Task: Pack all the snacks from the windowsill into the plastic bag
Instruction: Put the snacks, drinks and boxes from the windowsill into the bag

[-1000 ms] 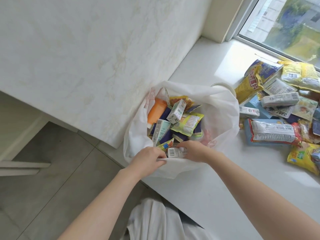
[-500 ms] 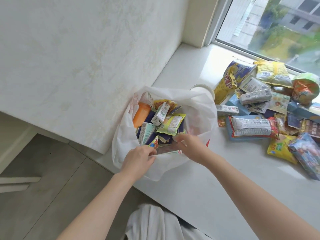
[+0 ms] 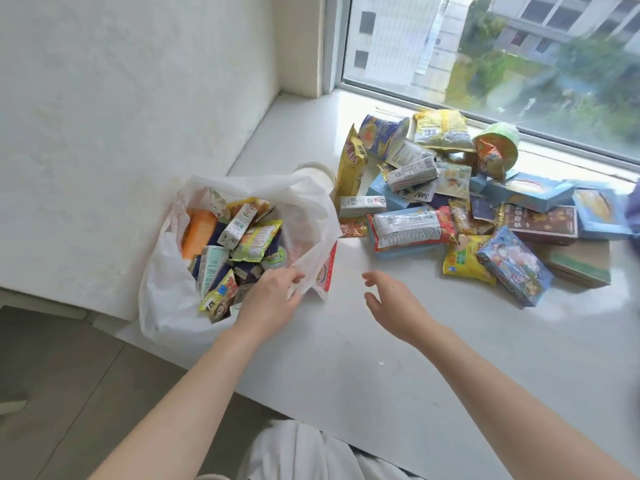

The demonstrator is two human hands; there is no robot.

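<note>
A white plastic bag [image 3: 166, 289] stands open at the left end of the white windowsill [image 3: 381, 341], holding several snack packets and small cartons. My left hand [image 3: 273, 299] grips the bag's near right rim. My right hand [image 3: 391, 303] hovers above the sill with fingers spread, holding nothing, between the bag and the pile. A heap of snacks [image 3: 450, 202] lies to the right: a red-and-white packet [image 3: 408, 228], a yellow packet [image 3: 465, 261], a blue box [image 3: 514, 265], cup noodles [image 3: 381, 135] and more.
A white cup [image 3: 317, 174] stands just behind the bag. The window [image 3: 502, 57] runs along the sill's far side. A white wall [image 3: 121, 116] rises left of the bag. The sill's front edge drops to a grey tiled floor [image 3: 62, 393].
My right hand has come out of the bag and moved right over the sill, now holding nothing. My left hand shifted to the bag's right rim. The view swung right, showing more of the pile.
</note>
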